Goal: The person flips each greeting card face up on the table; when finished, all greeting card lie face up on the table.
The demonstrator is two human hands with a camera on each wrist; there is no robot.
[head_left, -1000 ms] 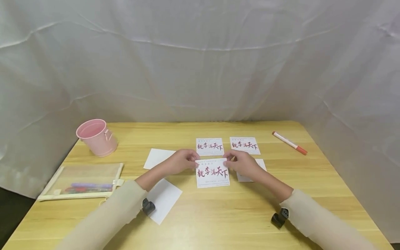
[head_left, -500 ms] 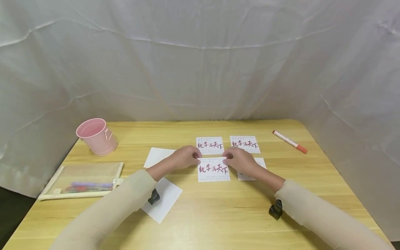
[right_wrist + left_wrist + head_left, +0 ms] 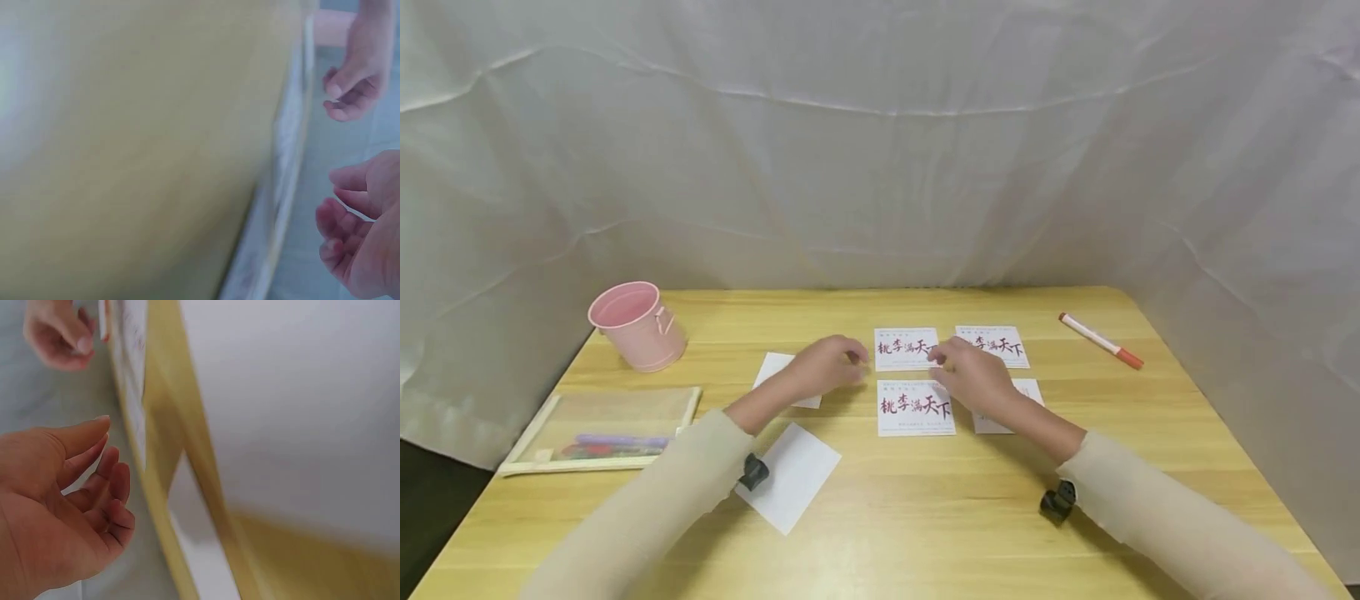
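Observation:
A white card with red and black brush lettering (image 3: 916, 407) lies flat on the wooden table (image 3: 925, 517), just in front of both hands. My left hand (image 3: 842, 362) hovers above its far left corner with fingers loosely curled and holds nothing. My right hand (image 3: 951, 367) hovers over the far right corner, also loosely curled and holding nothing. Two matching cards (image 3: 906, 348) (image 3: 996, 344) lie side by side behind it. Another card (image 3: 1011, 410) is partly hidden under my right wrist. The left wrist view shows the left hand (image 3: 75, 487) with nothing in it; the right wrist view is blurred.
Two blank white cards (image 3: 775, 367) (image 3: 792, 475) lie at the left of the lettered ones. A pink metal bucket (image 3: 636, 325) stands at the far left, with a mesh pencil case (image 3: 598, 429) holding pens in front of it. An orange-capped marker (image 3: 1101, 340) lies at the far right.
Both hands pushed the lettered card a little away from me, then let go of its far corners and lifted off. The card now lies free on the table.

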